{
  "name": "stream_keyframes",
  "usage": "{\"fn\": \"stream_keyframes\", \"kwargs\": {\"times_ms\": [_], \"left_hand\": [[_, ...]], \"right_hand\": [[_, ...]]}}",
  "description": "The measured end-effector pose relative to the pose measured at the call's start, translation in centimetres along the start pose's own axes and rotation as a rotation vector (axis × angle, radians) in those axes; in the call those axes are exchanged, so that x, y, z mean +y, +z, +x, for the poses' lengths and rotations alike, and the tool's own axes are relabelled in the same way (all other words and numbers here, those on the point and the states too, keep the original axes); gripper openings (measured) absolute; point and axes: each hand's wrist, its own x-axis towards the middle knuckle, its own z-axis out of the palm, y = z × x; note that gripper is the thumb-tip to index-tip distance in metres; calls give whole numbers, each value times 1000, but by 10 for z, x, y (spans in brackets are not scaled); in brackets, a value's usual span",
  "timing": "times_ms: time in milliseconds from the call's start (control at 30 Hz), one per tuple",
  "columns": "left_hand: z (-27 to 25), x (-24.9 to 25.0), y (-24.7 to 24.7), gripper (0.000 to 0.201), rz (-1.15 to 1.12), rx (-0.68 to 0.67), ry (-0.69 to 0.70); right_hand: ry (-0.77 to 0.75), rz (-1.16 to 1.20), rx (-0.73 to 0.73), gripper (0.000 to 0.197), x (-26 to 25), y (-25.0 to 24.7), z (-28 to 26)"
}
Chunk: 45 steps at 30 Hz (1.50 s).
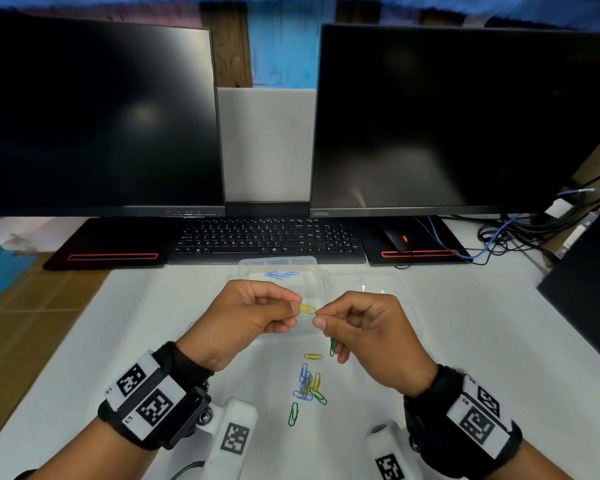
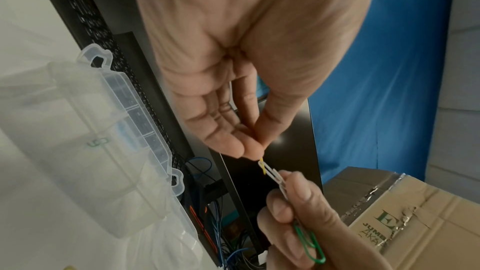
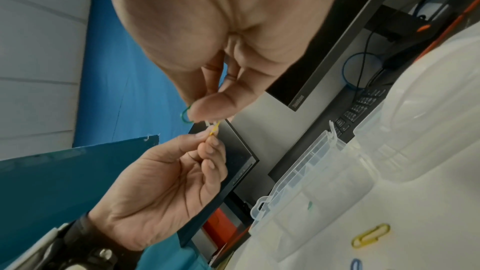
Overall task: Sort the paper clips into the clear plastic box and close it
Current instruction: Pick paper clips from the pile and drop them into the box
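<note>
Left hand (image 1: pixel 246 313) pinches yellow clip (image 1: pixel 307 309), right hand (image 1: pixel 364 330) pinches white clip (image 2: pixel 271 172), green clip (image 1: pixel 333 346) tucked below; likely unlinking them above clear plastic box (image 1: pixel 257 265).

— Looked like an office?
— Yes: two dark monitors (image 1: pixel 97 116) side by side on a white worktop (image 1: pixel 465 341), with a black keyboard (image 1: pixel 267 239) and a mouse (image 1: pixel 400 239) below.
— Anything else?
— Tangled cables (image 1: pixel 506 233) at the right, a taped cardboard box (image 2: pixel 415 219), blue sheeting (image 2: pixel 376 69) behind.
</note>
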Motion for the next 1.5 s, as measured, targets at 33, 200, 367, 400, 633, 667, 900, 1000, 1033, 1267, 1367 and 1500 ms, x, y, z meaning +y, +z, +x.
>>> {"fn": "stream_keyframes", "kwargs": {"times_ms": [33,200,367,400,633,667,900,1000,1033,1267,1367,1500], "left_hand": [[0,0,0,10,6,1,8],[0,0,-1,10,39,12,37],[1,-1,-3,11,95,-27,23],[0,-2,-3,11,117,-52,17],[-3,-5,3,20,159,-198,-49],[-2,-5,3,20,162,-194,-56],[21,-10,-21,6,167,131,-54],[31,-12,-35,6,179,220,-58],[34,-13,-39,6,193,235,-63],[51,-13,-45,10,349,269,-72],[63,-3,-44,12,381,269,-45],[77,7,-35,13,421,216,-19]], "right_hand": [[18,8,5,3,1,0,1],[82,-57,41,6,2,-2,1],[17,-262,111,14,3,-6,2],[7,-276,112,15,3,-7,2],[25,-275,56,11,6,1,-1],[46,-252,69,10,6,0,0],[170,-142,140,6,10,-11,10],[219,-136,136,7,15,-11,14],[236,-144,132,9,17,-10,17],[323,-162,68,14,21,0,43],[335,-147,73,13,18,3,55],[342,-142,101,12,14,1,68]]}}
